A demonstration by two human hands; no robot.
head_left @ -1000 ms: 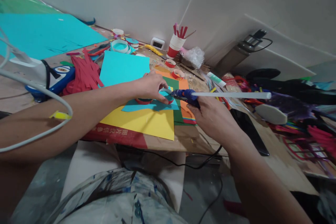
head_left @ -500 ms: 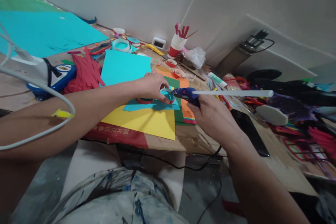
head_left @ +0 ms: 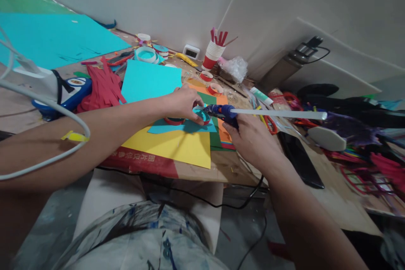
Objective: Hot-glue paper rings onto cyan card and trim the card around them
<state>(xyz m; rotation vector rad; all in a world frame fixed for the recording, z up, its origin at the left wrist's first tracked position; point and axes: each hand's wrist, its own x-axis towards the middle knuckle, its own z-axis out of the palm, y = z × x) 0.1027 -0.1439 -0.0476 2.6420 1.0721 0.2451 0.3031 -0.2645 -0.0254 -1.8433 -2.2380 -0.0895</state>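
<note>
Left hand (head_left: 186, 103): ring (head_left: 203, 115) pinched near table's (head_left: 220, 171) front edge.
Right hand (head_left: 253, 137): glue gun (head_left: 223, 111) gripped.
Ring: likely light, crushable; best held by wall.

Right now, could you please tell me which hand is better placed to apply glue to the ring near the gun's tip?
Probably the right hand: it holds the glue gun, tip close to the ring. The left hand is beside the ring, seemingly better suited to steadying it.
</note>
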